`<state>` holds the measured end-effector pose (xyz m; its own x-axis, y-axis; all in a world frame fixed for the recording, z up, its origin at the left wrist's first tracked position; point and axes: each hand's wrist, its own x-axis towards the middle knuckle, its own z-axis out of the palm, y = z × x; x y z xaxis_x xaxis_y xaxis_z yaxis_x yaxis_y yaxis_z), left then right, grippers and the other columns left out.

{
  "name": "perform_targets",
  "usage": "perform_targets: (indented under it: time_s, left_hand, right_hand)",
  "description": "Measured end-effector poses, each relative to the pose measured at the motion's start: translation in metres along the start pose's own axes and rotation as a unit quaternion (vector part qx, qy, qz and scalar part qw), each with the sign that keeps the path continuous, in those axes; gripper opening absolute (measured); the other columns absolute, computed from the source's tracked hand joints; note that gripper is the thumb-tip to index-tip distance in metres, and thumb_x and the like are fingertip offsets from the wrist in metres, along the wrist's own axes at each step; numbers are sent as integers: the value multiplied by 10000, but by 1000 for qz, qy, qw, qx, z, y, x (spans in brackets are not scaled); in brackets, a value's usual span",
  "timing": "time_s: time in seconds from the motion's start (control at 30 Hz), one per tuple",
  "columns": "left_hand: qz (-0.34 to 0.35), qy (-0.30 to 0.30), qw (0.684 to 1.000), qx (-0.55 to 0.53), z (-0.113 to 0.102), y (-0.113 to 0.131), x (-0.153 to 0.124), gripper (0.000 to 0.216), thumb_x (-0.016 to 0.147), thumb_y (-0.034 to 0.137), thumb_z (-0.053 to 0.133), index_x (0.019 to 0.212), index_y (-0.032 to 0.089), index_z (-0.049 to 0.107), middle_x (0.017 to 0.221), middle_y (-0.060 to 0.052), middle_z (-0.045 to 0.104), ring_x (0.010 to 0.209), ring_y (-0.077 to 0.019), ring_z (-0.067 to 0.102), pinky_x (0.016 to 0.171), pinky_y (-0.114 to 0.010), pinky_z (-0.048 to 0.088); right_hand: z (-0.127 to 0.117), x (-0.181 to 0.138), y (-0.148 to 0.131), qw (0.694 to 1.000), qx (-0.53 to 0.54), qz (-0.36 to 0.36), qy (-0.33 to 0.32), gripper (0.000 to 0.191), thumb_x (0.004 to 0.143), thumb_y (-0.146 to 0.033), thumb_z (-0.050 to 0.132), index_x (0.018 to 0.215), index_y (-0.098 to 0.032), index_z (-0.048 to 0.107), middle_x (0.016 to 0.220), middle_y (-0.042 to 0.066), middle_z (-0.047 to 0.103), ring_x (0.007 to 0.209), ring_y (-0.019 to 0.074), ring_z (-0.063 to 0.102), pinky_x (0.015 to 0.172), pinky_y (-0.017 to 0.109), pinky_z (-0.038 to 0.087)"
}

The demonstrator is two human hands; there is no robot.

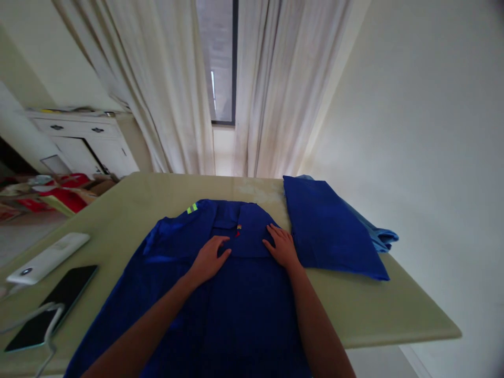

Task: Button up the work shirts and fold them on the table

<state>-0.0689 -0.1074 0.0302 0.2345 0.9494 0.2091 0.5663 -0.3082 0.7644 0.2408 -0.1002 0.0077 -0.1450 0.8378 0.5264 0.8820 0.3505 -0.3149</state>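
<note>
A dark blue shirt [236, 299] with a yellow-green stripe on one shoulder lies spread on the pale green table [394, 310] in front of me. My left hand [208, 258] rests flat on it just below the collar, fingers stretched out. My right hand [280, 245] lies flat on the shirt to the right of the collar, fingers apart. Neither hand holds anything. Beside my right hand sits a stack of folded blue garments [331, 231], a lighter blue one underneath.
A white remote control [47, 258] and a black phone [53, 307] with a cable lie at the table's left edge. Cream curtains [165, 89] and a window stand behind the table. A white cabinet [84, 142] and red items [63, 197] are at the far left.
</note>
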Motion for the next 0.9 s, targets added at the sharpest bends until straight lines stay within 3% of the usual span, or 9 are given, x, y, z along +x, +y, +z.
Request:
perform_targets:
  time_s: [0.13, 0.23, 0.33, 0.43, 0.5, 0.6, 0.73, 0.83, 0.9]
  left_hand:
    - [9, 85, 978, 191, -60, -38, 11, 453, 972, 428, 453, 1340, 232, 632, 1474, -115, 567, 1389, -304, 488, 1208, -474, 309]
    - [-57, -7, 947, 315, -95, -73, 24, 628, 972, 499, 412, 1498, 164, 489, 1614, -160, 390, 1497, -361, 334, 1207, -562, 264]
    - [-67, -111, 934, 334, -119, -93, 40, 639, 961, 532, 399, 1456, 154, 541, 1542, -177, 490, 1417, -362, 454, 1153, -526, 358]
    - [-58, -27, 932, 356, -141, -100, 56, 549, 978, 416, 340, 1395, 158, 588, 1439, -179, 588, 1319, -333, 544, 1108, -501, 406]
    - [-106, 35, 919, 378, -156, -108, 64, 542, 950, 410, 387, 1388, 158, 584, 1415, -207, 595, 1306, -370, 540, 1062, -544, 428]
    - [-196, 2, 915, 352, -172, -132, 68, 575, 852, 488, 529, 1266, 110, 651, 1296, -248, 657, 1237, -391, 587, 1007, -509, 476]
    - [-218, -37, 938, 268, -185, -165, 65, 443, 807, 484, 527, 986, 133, 729, 1062, -184, 743, 1015, -327, 696, 869, -396, 545]
    - [-207, -30, 939, 274, -193, -166, 72, 377, 805, 468, 517, 871, 156, 719, 955, -163, 746, 929, -318, 706, 811, -386, 551]
    - [-193, 6, 938, 288, -198, -156, 84, 393, 832, 458, 510, 958, 145, 710, 1024, -175, 740, 974, -315, 698, 843, -384, 544]
  right_hand:
    - [5, 1, -3, 994, -57, 17, -91, 537, 1034, -495, 429, 1496, -236, 508, 1511, 113, 536, 1391, 269, 477, 1157, 475, 316]
    - [3, 4, -4, 982, -90, 68, -152, 557, 1030, -525, 407, 1462, -202, 549, 1547, 113, 494, 1417, 278, 443, 1176, 449, 296]
    - [2, 12, 1, 976, -105, 122, -147, 609, 1018, -574, 413, 1475, -187, 522, 1572, 140, 447, 1424, 315, 429, 1147, 466, 335]
    - [-2, 26, 9, 972, -98, 162, -141, 651, 1009, -583, 431, 1485, -143, 490, 1520, 186, 494, 1376, 338, 481, 1101, 457, 391]
    - [-3, 35, 14, 968, -90, 179, -150, 647, 1001, -559, 468, 1473, -117, 492, 1459, 199, 548, 1333, 335, 521, 1085, 431, 411]
    - [0, 44, 22, 964, -85, 201, -155, 626, 945, -512, 598, 1429, -120, 533, 1385, 197, 598, 1284, 323, 558, 1068, 397, 424]
    - [7, 48, 31, 961, -55, 222, -157, 486, 878, -463, 702, 1242, -144, 658, 1158, 155, 709, 1067, 281, 670, 914, 353, 499]
    - [8, 61, 36, 965, -42, 209, -153, 268, 863, -367, 714, 1049, -175, 718, 1000, 103, 742, 944, 252, 691, 827, 320, 504]
    - [5, 80, 38, 970, -37, 198, -136, 190, 878, -334, 686, 988, -184, 723, 984, 96, 743, 938, 248, 685, 835, 319, 497]
